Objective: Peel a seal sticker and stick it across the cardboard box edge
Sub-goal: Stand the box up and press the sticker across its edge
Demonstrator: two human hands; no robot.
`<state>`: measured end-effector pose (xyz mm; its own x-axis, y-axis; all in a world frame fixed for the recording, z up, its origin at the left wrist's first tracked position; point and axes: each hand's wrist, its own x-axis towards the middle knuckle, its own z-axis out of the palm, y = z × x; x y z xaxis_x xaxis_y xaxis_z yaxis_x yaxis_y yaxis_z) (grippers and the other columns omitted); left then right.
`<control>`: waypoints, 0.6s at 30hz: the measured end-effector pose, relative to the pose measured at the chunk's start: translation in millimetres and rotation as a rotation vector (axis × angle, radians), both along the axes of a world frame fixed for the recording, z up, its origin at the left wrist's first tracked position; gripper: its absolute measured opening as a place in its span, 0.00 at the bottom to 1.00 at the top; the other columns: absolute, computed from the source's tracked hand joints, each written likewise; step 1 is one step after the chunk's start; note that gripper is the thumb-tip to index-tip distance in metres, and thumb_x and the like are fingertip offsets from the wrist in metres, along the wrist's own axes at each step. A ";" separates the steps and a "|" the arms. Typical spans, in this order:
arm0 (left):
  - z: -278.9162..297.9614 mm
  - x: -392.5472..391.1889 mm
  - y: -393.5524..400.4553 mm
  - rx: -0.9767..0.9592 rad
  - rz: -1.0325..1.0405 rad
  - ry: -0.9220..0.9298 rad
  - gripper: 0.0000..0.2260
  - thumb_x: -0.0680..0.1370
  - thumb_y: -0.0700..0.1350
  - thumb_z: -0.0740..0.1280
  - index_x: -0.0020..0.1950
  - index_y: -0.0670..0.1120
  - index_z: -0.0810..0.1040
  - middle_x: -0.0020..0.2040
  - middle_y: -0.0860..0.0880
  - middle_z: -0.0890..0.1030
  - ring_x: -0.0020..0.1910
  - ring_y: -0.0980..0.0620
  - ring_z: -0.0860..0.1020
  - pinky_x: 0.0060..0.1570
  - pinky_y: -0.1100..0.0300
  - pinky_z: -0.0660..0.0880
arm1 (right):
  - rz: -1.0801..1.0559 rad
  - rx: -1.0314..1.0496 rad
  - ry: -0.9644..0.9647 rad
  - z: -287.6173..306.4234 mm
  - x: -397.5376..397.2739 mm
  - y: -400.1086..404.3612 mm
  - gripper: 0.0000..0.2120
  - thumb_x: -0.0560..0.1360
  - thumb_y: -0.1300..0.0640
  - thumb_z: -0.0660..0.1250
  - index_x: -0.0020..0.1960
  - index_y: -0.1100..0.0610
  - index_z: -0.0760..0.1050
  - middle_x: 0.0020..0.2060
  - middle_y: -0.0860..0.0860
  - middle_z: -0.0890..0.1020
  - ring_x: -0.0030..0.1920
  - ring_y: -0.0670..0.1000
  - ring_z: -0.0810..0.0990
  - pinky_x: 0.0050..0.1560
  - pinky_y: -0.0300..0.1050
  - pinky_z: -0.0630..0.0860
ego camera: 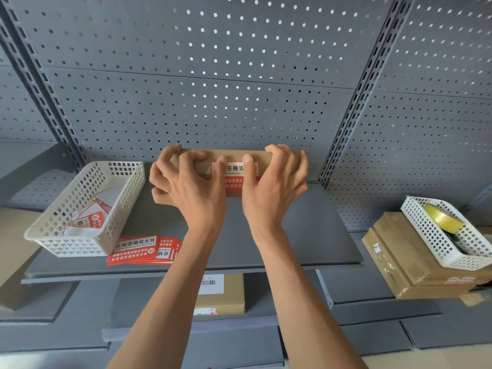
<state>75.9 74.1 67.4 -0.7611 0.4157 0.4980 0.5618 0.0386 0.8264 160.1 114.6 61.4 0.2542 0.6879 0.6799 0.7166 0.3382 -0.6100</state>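
Observation:
A brown cardboard box point(255, 155) stands on the grey shelf point(306, 235) against the pegboard. A red and white seal sticker point(235, 179) lies across the box's top front edge, between my hands. My left hand point(186, 185) grips the box's left end with curled fingers, its thumb pressing the sticker's left part. My right hand point(277, 182) grips the right end, fingers curled over the top, thumb pressing the sticker's right part.
A white mesh basket point(80, 209) with peeled backing papers sits at the shelf's left. A stack of red seal stickers point(143, 250) lies in front of it. At right, another basket point(447, 233) with a yellow tape roll rests on cardboard boxes point(399, 262). Lower shelves hold a parcel point(221, 294).

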 end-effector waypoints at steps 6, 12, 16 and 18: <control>4.0 -4.3 -4.0 0.001 -0.042 -0.025 0.06 0.76 0.56 0.70 0.46 0.55 0.80 0.68 0.54 0.69 0.72 0.48 0.60 0.63 0.50 0.54 | 0.040 -0.001 0.043 1.3 4.2 1.6 0.11 0.80 0.49 0.64 0.61 0.50 0.74 0.65 0.45 0.76 0.75 0.59 0.64 0.63 0.58 0.66; 10.8 -12.6 -9.2 -0.037 -0.108 -0.037 0.03 0.77 0.54 0.69 0.44 0.59 0.80 0.68 0.54 0.69 0.71 0.47 0.60 0.64 0.46 0.57 | 0.091 -0.023 0.108 6.5 6.7 1.8 0.10 0.80 0.53 0.65 0.60 0.50 0.74 0.64 0.44 0.77 0.75 0.57 0.64 0.63 0.58 0.67; 7.9 -18.0 -13.9 -0.049 -0.167 -0.007 0.02 0.77 0.54 0.70 0.48 0.59 0.82 0.69 0.54 0.68 0.72 0.46 0.60 0.64 0.47 0.57 | 0.134 -0.039 0.097 8.2 10.1 1.4 0.11 0.80 0.53 0.65 0.61 0.51 0.74 0.64 0.45 0.76 0.76 0.58 0.63 0.64 0.60 0.68; 4.0 -23.0 -17.6 -0.061 -0.204 0.023 0.06 0.76 0.55 0.72 0.53 0.59 0.83 0.70 0.55 0.68 0.72 0.46 0.60 0.65 0.47 0.57 | 0.177 -0.059 0.098 8.4 14.0 1.0 0.12 0.79 0.53 0.66 0.62 0.51 0.74 0.66 0.45 0.75 0.76 0.57 0.61 0.65 0.61 0.67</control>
<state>52.9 56.5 71.4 -0.6466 0.5900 0.4835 0.5818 -0.0285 0.8129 174.1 115.5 69.8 0.1887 0.7654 0.6152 0.5859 0.4150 -0.6961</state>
